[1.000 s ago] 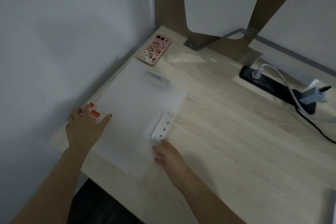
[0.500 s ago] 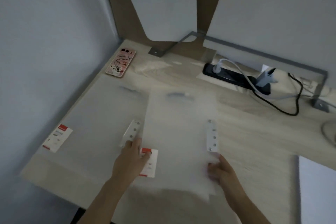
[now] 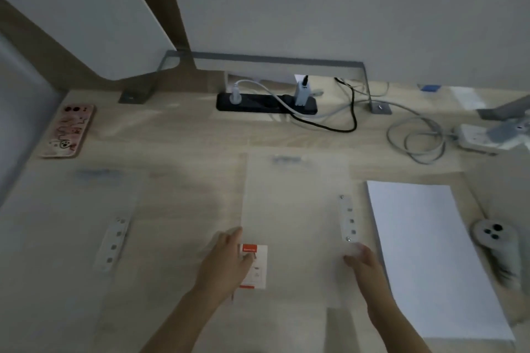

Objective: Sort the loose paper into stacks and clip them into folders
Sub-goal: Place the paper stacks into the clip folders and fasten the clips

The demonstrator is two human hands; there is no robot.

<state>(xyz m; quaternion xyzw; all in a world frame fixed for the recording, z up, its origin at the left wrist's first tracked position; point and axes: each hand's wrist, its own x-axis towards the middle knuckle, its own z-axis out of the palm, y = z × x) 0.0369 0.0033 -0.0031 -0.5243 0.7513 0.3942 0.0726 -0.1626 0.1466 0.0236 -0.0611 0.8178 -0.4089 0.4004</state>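
A translucent folder (image 3: 295, 209) lies flat in the middle of the wooden desk (image 3: 186, 137), with an orange-and-white label (image 3: 256, 269) near its left edge and a metal clip strip (image 3: 349, 219) along its right. My left hand (image 3: 226, 262) holds its left edge by the label, thumb on top. My right hand (image 3: 362, 262) grips the right edge just below the strip. A second translucent folder (image 3: 71, 223) with its own clip strip (image 3: 111, 243) lies flat at the left. A stack of white paper (image 3: 424, 252) sits to the right of my right hand.
A phone in a pink case (image 3: 68, 130) lies at the back left. A black power strip (image 3: 266, 103) with plugs and loose cables (image 3: 415, 135) runs along the back. A white controller-like object (image 3: 497, 241) sits right of the paper.
Both hands lifted one folder off the other and moved it right to the desk's middle. The view swung right, bringing the paper stack into sight.
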